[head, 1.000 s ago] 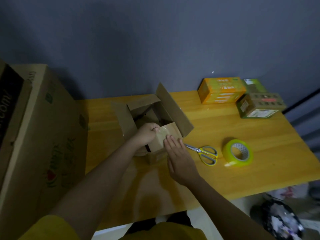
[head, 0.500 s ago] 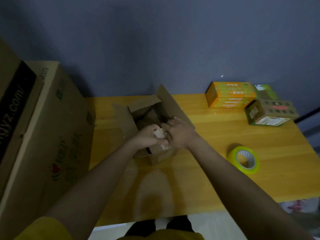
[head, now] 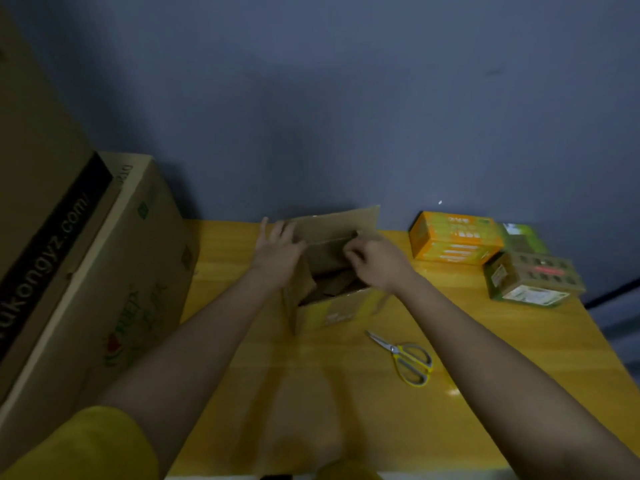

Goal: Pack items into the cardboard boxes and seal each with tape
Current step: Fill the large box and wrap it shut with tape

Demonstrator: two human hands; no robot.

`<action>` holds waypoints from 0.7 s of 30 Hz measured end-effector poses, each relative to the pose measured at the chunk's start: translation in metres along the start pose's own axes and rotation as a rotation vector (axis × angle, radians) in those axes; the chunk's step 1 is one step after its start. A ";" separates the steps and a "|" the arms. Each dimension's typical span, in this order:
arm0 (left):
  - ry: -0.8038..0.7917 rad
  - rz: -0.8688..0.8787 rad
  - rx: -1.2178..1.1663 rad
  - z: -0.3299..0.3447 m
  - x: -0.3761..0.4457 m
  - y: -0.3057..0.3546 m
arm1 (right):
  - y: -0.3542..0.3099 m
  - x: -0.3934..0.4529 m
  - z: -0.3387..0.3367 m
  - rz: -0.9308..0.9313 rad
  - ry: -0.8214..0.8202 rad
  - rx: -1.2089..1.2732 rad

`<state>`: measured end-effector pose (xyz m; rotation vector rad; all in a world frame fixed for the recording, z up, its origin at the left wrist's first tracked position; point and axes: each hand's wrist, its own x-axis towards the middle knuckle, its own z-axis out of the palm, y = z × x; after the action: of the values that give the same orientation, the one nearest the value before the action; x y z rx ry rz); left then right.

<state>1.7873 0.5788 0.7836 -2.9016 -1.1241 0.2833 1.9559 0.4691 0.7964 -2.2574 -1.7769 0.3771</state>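
Note:
A small open cardboard box point(head: 329, 315) stands on the yellow wooden table point(head: 346, 393), its far flap point(head: 343, 221) raised upright. My left hand point(head: 278, 249) rests with spread fingers against the left end of that flap. My right hand point(head: 375, 259) has curled fingers pinching the flap's lower edge near its right end. Dark cardboard shows inside the box. Yellow-handled scissors point(head: 407, 358) lie on the table to the right of the box. The roll of tape is out of view.
A large printed carton point(head: 114, 289) fills the left side, with another carton stacked against it. An orange product box point(head: 453, 242) and a green-brown product box point(head: 530, 280) sit at the table's back right. A grey wall stands behind the table.
Both hands left the near flap and moved to the far flap, which now stands upright. The view tilted up; the tape roll dropped out of view and the scissors reappeared.

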 end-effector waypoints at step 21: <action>-0.357 -0.207 -0.559 -0.012 -0.002 0.109 | 0.070 -0.079 0.031 0.647 -0.300 0.977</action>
<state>1.8604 0.4974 0.7865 -3.2372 -1.8036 0.5835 1.9907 0.3769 0.7471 -1.9539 -0.5848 1.3904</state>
